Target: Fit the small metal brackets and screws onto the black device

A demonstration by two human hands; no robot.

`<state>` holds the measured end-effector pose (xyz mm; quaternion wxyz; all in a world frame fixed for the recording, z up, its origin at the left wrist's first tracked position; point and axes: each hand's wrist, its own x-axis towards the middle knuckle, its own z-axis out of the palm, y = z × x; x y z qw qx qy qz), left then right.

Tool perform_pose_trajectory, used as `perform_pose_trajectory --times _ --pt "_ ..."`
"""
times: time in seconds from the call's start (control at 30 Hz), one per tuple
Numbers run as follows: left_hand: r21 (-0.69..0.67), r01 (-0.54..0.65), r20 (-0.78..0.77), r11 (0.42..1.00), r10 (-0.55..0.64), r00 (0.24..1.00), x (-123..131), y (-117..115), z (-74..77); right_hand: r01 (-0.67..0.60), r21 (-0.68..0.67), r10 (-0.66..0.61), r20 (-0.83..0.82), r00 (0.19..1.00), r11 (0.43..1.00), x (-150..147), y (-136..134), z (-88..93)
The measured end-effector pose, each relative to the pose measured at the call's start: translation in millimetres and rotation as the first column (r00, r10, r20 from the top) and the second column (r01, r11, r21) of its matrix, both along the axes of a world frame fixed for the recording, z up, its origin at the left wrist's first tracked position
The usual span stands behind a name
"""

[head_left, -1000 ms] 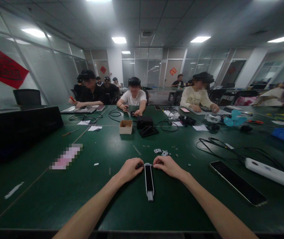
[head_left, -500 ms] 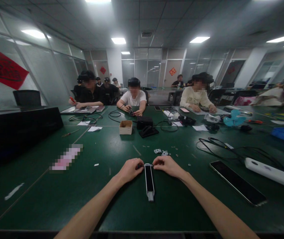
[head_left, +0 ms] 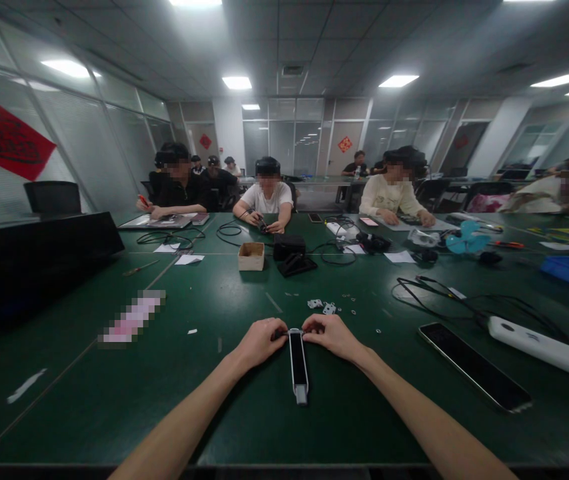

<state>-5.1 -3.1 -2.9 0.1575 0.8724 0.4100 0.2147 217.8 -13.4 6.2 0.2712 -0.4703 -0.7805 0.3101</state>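
Observation:
A long narrow black device with a white rim (head_left: 298, 363) lies on the green table (head_left: 114, 400), pointing toward me. My left hand (head_left: 258, 341) rests curled at the left of its far end, fingers pinched on a small dark part there. My right hand (head_left: 331, 333) is curled at the right of the same end, fingertips pressed on it. What either hand pinches is too small to name. Small metal plates (head_left: 322, 306) and several tiny washers or screws lie just beyond my hands.
A phone (head_left: 474, 366) lies face up at the right, with a white power strip (head_left: 544, 340) and black cables beyond it. A small cardboard box (head_left: 251, 255) and a black case (head_left: 289, 247) sit mid-table. Several people work along the far side.

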Motion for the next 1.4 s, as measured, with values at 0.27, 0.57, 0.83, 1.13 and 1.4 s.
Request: perform_pose_trajectory --times 0.27,0.57,0.83,1.13,1.4 --pt "0.01 0.013 0.017 1.0 -0.013 1.0 -1.3 0.4 -1.6 -0.048 0.038 0.045 0.068 0.997 0.998 2.0 0.0 2.3" --pt "0.015 0.007 -0.012 1.0 -0.007 1.0 0.4 1.2 -0.4 -0.075 0.132 0.057 0.139 0.989 0.988 4.6 3.8 -3.4" --pt "0.034 0.007 0.005 0.999 -0.007 1.0 0.0 0.9 -2.0 -0.075 0.132 0.057 0.133 0.989 0.988 6.1 6.1 -8.3" --pt "0.037 0.018 0.02 0.999 -0.018 1.0 -1.5 2.1 -5.0 -0.073 0.123 0.056 0.14 0.989 0.99 5.7 3.7 -5.1" --pt "0.049 0.014 0.015 0.999 -0.015 1.0 -0.7 3.0 -6.0 -0.074 0.163 0.049 0.154 0.987 0.984 5.3 5.4 -6.7"
